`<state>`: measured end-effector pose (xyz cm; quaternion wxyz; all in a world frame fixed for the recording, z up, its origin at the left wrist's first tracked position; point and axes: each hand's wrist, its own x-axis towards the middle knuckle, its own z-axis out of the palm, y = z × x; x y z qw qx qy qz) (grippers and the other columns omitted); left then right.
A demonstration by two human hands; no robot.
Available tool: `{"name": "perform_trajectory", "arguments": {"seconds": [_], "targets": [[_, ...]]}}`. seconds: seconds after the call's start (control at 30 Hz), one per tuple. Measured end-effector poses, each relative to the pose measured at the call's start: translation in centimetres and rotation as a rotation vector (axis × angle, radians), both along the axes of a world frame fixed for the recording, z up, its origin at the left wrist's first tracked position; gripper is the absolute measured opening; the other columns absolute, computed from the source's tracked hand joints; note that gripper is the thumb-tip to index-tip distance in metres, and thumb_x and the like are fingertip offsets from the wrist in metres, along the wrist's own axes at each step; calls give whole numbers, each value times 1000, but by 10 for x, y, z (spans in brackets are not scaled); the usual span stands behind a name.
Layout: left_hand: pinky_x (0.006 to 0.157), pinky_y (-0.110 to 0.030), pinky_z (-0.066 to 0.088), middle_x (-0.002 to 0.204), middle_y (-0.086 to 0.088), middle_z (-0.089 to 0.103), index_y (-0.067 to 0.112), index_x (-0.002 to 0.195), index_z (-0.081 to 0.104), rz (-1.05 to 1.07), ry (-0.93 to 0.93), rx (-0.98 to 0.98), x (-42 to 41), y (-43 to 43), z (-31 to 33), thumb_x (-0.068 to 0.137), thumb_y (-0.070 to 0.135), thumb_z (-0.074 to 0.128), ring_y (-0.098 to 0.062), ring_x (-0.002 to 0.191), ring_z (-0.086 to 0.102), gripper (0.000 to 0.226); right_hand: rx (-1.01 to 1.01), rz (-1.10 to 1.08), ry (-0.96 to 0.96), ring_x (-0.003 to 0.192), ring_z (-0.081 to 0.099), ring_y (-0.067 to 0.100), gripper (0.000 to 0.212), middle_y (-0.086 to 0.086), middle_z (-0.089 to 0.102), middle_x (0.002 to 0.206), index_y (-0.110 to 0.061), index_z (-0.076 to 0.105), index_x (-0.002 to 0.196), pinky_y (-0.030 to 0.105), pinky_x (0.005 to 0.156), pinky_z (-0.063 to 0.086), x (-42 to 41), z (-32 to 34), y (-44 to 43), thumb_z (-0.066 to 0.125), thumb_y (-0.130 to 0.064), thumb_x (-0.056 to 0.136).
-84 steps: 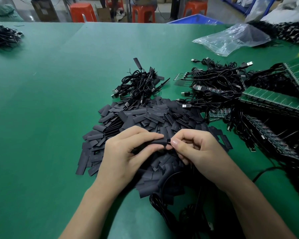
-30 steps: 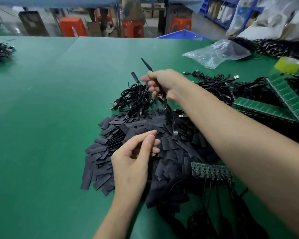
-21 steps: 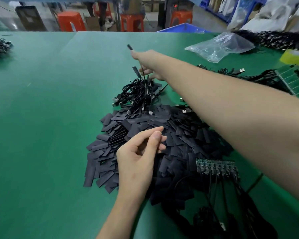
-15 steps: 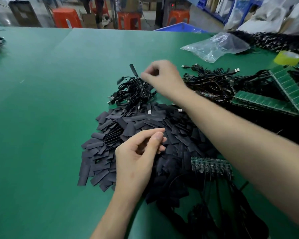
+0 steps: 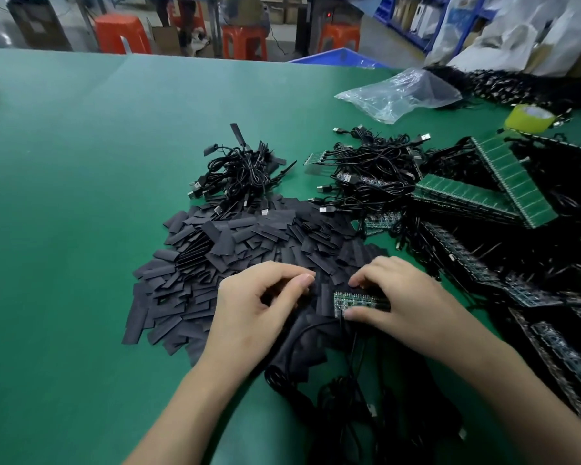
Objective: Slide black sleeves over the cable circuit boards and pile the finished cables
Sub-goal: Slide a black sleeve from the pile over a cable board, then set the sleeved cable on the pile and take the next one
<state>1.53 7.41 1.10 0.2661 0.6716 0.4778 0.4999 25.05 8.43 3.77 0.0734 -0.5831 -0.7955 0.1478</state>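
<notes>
Green table (image 5: 81,182), sleeve heap (image 5: 235,250) at centre: flat black pieces, loosely fanned. L hand (image 5: 259,310) sits on the heap's 5 o'clock edge, fingers curled, thumb & index tip close together. Can't tell whether they pinch a sleeve, since the fingers hide it.

R hand (image 5: 406,297) is just to its 3 o'clock and grips a board strip (image 5: 361,301) — thumb under the near edge, fingers bent over the far edge. The strip lies on the sleeves, w/ black leads running from it toward 6 o'clock into a cable tangle (image 5: 349,397) btwn the forearms.

Finished cables (image 5: 242,169) are piled at 12 o'clock of the heap, touching its far edge, sleeved ends sticking up & out. At approx 2 o'clock of the heap is a bundle of unsleeved cables (image 5: 373,172) w/ USB plugs; next to it at 3 o'clock, stacked green board panels (image 5: 463,196).

Clear plastic bag (image 5: 399,94) is at 1 o'clock on the far side, w/ a yellow-green tape roll (image 5: 529,119) to its 4 o'clock. Orange stools (image 5: 121,33) stand past the table's far edge, 11–12 o'clock.
</notes>
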Motion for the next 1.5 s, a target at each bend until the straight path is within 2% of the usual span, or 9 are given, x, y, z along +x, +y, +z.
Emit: {"name": "perform_trajectory", "arguments": {"seconds": [0.17, 0.3, 0.4, 0.57, 0.77, 0.97, 1.07, 1.23, 1.5], "targets": [[78, -12, 49, 89, 24, 74, 24, 96, 81, -26, 50, 42, 3, -4, -1, 92, 26, 72, 1, 85, 71, 10, -33, -7, -29, 96, 43, 0, 36, -19, 52, 100, -37, 54, 102, 23, 81, 33, 3, 6, -4, 70, -62, 84], [80, -14, 51, 93, 22, 75, 27, 96, 80, -49, 82, 57, 3, -6, -1, 93, 25, 74, -1, 90, 71, 7, -102, -51, 233, 64, 47, -3, 36, -9, 60, 89, -31, 51, 87, 14, 62, 37, 8, 15, -7, 82, -46, 80], [77, -23, 53, 89, 16, 72, 27, 95, 80, -146, 140, 71, 7, -9, -1, 93, 26, 75, -8, 88, 70, 6, -139, -68, 365, 48, 39, 6, 37, -3, 67, 88, -29, 55, 90, 18, 54, 35, 13, 24, -8, 85, -47, 76], [70, -20, 51, 82, 13, 74, 33, 93, 80, -214, 45, -62, 23, -16, 2, 90, 43, 70, -11, 77, 69, 14, -198, -44, 544, 82, 67, 31, 23, 1, 74, 85, -31, 63, 90, 50, 81, 52, 10, 33, -8, 85, -35, 81], [60, -18, 47, 70, 0, 73, 27, 83, 81, -241, -254, -336, 24, -13, 10, 88, 39, 75, -4, 63, 63, 14, -228, -16, 568, 75, 70, 13, 15, -7, 77, 81, -29, 73, 88, 39, 77, 53, 0, 39, -5, 86, -31, 81], [55, -11, 41, 67, 9, 70, 21, 89, 82, -291, -391, -456, 22, -12, 13, 86, 25, 77, -2, 56, 53, 8, -223, 50, 522, 60, 58, -4, 11, -13, 70, 67, -29, 76, 77, 12, 60, 42, -4, 39, -2, 79, -32, 88], [61, -14, 46, 73, 3, 75, 18, 89, 82, -299, -403, -467, 19, -10, 14, 80, 31, 79, -5, 63, 59, 16, -199, 76, 533, 62, 59, -2, 10, -11, 71, 70, -32, 75, 80, 14, 61, 42, -4, 36, -2, 78, -33, 89], [64, -15, 51, 78, -4, 78, 15, 85, 81, -308, -450, -478, 18, -9, 14, 81, 25, 78, -7, 66, 67, 11, -186, 95, 610, 75, 69, 13, 15, -5, 75, 79, -30, 75, 84, 37, 74, 55, -7, 29, 0, 74, -45, 83], [62, -15, 53, 78, -6, 77, 16, 85, 83, -346, -576, -533, 20, -10, 14, 77, 21, 76, -7, 65, 69, 12, -316, 140, 800, 71, 65, 3, 2, -6, 74, 77, -28, 77, 82, 15, 70, 48, -7, 24, 5, 76, -29, 85]]}}
